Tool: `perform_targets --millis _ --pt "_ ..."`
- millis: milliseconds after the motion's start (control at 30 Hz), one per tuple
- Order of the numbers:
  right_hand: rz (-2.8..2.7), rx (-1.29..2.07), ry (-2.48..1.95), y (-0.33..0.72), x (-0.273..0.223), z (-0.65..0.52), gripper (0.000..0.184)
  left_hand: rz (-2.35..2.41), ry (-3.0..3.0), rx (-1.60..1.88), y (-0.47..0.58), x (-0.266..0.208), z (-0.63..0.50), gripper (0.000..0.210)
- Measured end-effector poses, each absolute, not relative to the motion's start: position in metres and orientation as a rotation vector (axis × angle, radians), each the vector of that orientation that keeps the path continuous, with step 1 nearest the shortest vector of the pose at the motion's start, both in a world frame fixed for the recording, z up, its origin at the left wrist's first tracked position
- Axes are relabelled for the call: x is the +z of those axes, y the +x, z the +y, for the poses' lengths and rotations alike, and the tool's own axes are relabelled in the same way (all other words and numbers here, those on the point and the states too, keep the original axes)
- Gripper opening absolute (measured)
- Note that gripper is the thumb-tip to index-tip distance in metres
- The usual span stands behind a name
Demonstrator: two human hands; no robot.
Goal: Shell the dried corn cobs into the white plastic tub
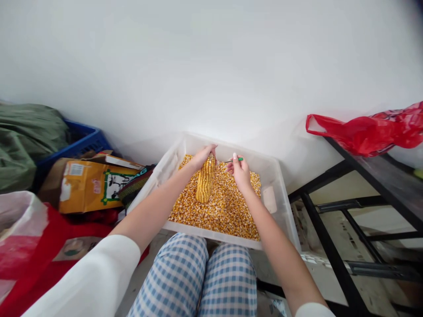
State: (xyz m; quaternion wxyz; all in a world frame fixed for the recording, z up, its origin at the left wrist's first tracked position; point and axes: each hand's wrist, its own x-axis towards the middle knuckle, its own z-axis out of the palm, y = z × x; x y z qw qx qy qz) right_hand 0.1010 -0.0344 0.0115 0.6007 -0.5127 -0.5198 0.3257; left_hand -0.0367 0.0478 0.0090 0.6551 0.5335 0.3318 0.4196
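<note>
Far left, there's a dark green bundle (26,136) slumped on a blue crate (87,141), with a red-and-white bag (31,251) in front. Next over sits a yellow-orange box (79,189), then a dark mesh item (137,185) right up near a translucent plastic tub (168,163). The tub has a thick layer of loose corn kernels (228,215) in it, yellow with pale bits.

The person's left hand (206,156) reaches over it, grip clamped on the top end of a corn cob (205,180). The cob is roughly upright, a bit tilted, bottom end down at the kernels, and its visible side is still full of rows. Checked trousers (194,273) show just below the tub. Just right of the cob, the right hand (239,166) has its fingers closed around a green-handled tool (240,159), thin shaft pointing cob-ward; can't tell if the tip touches. Far right: a black metal frame (327,242) with a red plastic bag (360,132) on top.
</note>
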Motion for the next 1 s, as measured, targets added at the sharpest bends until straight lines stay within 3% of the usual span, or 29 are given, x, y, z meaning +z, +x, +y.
perform_targets --millis 367,1000 --pt "-1.301 0.876 -0.973 0.083 0.026 -0.048 0.034 0.828 1.361 0.973 -0.039 0.012 0.049 0.040" --pt "-1.368 0.982 -1.115 0.080 0.026 -0.055 0.041 0.905 1.294 0.998 -0.033 0.017 0.042 0.038"
